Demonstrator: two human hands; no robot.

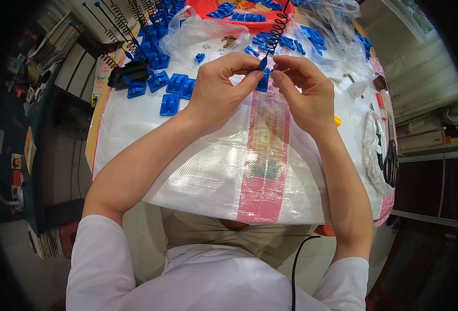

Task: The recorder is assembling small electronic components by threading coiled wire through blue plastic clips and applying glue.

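Over the middle of the table, my left hand (218,85) pinches a blue plastic bracket (263,84) between thumb and forefinger. A blue tip at the lower end of a black coil spring (276,33) meets the bracket; the spring rises toward the top edge. On the bracket's right side, my right hand (309,90) has thumb and forefinger curled close together. Anything between those fingertips is too small to make out. Left of my left hand lie several loose blue brackets (169,104).
A red basin (229,19) with blue parts stands at the back. Plastic bags (203,39), small brass screws (229,40) and more blue parts lie nearby. Several assembled spring pieces (154,54) stand far left. Black-handled scissors (391,160) and a white bottle (358,89) are at right.
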